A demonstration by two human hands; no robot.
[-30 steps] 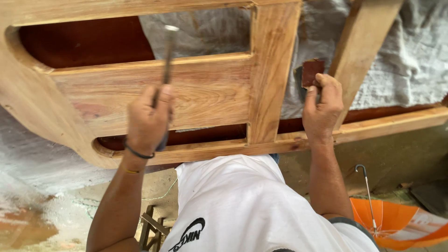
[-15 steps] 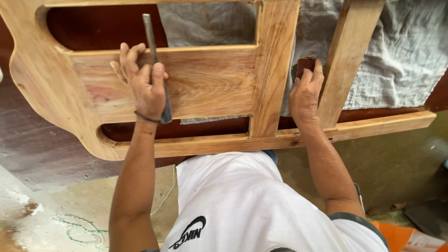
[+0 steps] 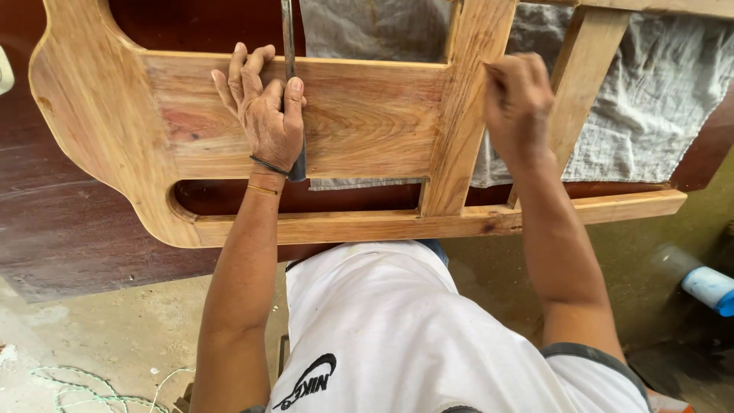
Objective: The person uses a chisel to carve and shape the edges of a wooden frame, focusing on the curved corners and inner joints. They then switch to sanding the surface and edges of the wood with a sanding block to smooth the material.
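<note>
A curved wooden frame [image 3: 115, 138] of light varnished wood lies flat in front of me, with a wide panel [image 3: 367, 115] in its middle and upright slats. My left hand [image 3: 264, 115] rests on the panel and grips a long dark metal tool [image 3: 288, 30] that runs up past the top edge. My right hand [image 3: 520, 99] is closed against the upright slat [image 3: 470, 99]; whatever it holds is hidden under the fingers. A thin dark band circles my left wrist.
The frame lies on a dark brown table [image 3: 69, 222] with a grey cloth [image 3: 642, 99] under its right part. Below are a concrete floor [image 3: 99, 329], a green string [image 3: 84, 386] at lower left and a blue and white pipe end [image 3: 707, 287] at right.
The view has shifted so the frame sits lower and closer. My left hand moved up onto the panel, fingers spread over the tool. My right hand now covers the small dark block seen earlier.
</note>
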